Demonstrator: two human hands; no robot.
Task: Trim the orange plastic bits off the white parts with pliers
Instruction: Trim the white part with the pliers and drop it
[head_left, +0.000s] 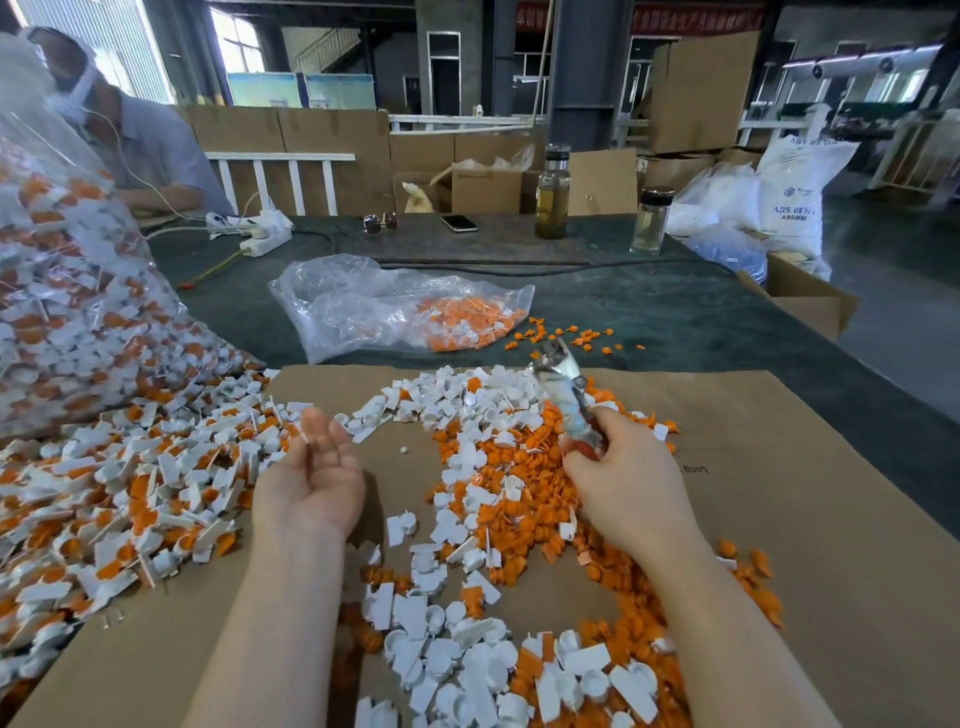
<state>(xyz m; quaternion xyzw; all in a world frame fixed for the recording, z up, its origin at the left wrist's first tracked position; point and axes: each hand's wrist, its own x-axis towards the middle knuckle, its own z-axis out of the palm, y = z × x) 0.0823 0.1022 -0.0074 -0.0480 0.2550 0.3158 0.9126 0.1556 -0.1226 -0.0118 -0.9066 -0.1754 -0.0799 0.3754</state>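
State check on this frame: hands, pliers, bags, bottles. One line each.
left hand: palm up, fingers relaxed, holding nothing
right hand: gripping the pliers' handles
pliers: held tip-up; whether the jaws are open is blurred
small plastic bag: lying flat, mouth open, orange bits spilling out
large plastic bag: bulging with untrimmed parts
tall bottle: upright, capped
short bottle: upright, capped

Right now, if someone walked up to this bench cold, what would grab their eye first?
Probably the sea of orange and white parts spilling over the cardboard sheet from a bulging clear bag at the left. Next, the right hand gripping taped-up pliers over a mostly orange heap, while the left hand lies palm up and open beside it.
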